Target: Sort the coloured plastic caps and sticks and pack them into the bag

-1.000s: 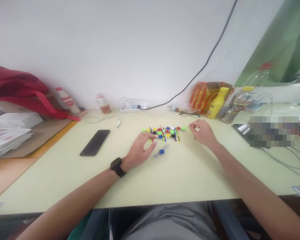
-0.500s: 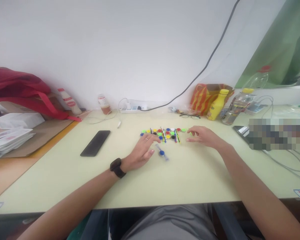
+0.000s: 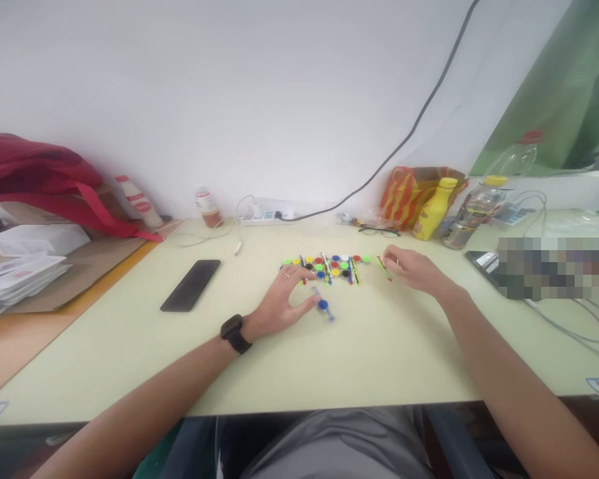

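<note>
Small round coloured discs (image 3: pixel 335 273) lie in rows at the middle of the table, with thin coloured sticks (image 3: pixel 354 271) standing out between them. My left hand (image 3: pixel 284 296) rests at the near left of these rows, its fingers and thumb apart. Close by its thumb tip lies a blue disc (image 3: pixel 323 305) on a pale bluish strip; whether they touch I cannot tell. To the right of the rows, my right hand (image 3: pixel 409 267) has its fingertips pinched at a thin green stick (image 3: pixel 385 269) with a reddish lower end.
A black phone (image 3: pixel 190 286) lies left of my left hand. Along the wall stand a power strip (image 3: pixel 267 218), glasses (image 3: pixel 379 231), a striped bag (image 3: pixel 397 196), a yellow bottle (image 3: pixel 434 209) and a clear bottle (image 3: pixel 474 213). Cables (image 3: pixel 579 329) run over the right side.
My right fingers have come together at the green stick, which now shows slanting below them. My left thumb has stretched out toward the blue disc.
</note>
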Demonstrator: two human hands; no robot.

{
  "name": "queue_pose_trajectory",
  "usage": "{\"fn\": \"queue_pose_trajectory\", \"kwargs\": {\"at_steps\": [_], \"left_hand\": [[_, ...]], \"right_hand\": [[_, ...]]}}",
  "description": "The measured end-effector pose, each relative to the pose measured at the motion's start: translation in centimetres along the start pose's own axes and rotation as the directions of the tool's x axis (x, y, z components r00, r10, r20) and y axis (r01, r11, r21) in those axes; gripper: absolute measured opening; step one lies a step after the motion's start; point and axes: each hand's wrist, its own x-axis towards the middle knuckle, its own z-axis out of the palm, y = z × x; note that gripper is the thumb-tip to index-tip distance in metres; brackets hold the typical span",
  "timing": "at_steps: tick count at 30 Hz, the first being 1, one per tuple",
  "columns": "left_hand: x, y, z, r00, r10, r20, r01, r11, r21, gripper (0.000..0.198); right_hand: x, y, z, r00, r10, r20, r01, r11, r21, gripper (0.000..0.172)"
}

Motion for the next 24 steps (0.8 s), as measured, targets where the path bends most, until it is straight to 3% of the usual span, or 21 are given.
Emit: {"fn": "queue_pose_trajectory", "kwargs": {"at_steps": [6, 12, 19, 24], "left_hand": [[0.1, -0.3, 0.2, 0.999, 0.004, -0.038, -0.004, 1.0, 0.009, 0.024], [0.1, -0.7, 0.5, 0.998, -0.008, -0.059, 0.008, 1.0, 0.006, 0.021], [0.1, -0.7, 0.7, 0.998, -0.003, -0.068, 0.003, 1.0, 0.001, 0.019], [0.1, -0.8, 0.8, 0.998, 0.0, -0.066, 0.0, 1.0, 0.002, 0.019]], "right_hand": [[0.9, 0.5, 1.9, 0.998, 0.056, -0.003, -0.055, 0.966, -0.252, 0.023], [1.1, 0.1, 2.7, 0.995, 0.099, 0.028, -0.082, 0.927, -0.365, 0.025], [1.1, -0.3, 2.7, 0.992, 0.119, 0.033, -0.098, 0.922, -0.374, 0.018], [1.1, 0.1, 2.2, 0.992, 0.107, -0.07, -0.119, 0.976, -0.185, 0.014]]}}
